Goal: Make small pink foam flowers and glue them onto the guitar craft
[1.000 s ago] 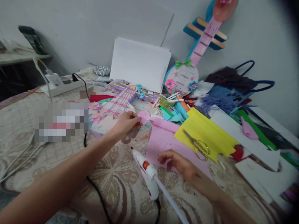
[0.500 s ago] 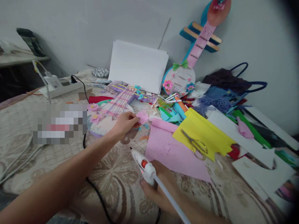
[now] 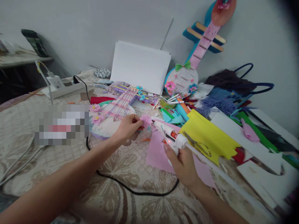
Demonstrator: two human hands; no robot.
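Between its fingertips my left hand (image 3: 131,126) pinches a pink paper flower (image 3: 146,120), beside the rounded body of a decorated craft instrument (image 3: 106,124) with strings and pink flowers. My right hand (image 3: 181,158) is wrapped round a white glue gun (image 3: 168,133) with a red light and a long white glue stick in its back. The gun's dark nozzle points left, at the right edge of the flower; whether they touch I cannot tell. Under the gun lies a pink sheet (image 3: 158,149).
Gold-handled scissors (image 3: 201,147) rest on yellow sheets (image 3: 210,133) at the right. A black cable (image 3: 140,193) loops across the patterned cloth. A power strip (image 3: 66,89) is at the left. A second decorated instrument (image 3: 182,77) leans on the wall.
My right hand has brought the glue gun up and to the right, its nozzle now at the flower. The black cable has swung into a wide loop. The whole view has shifted slightly.
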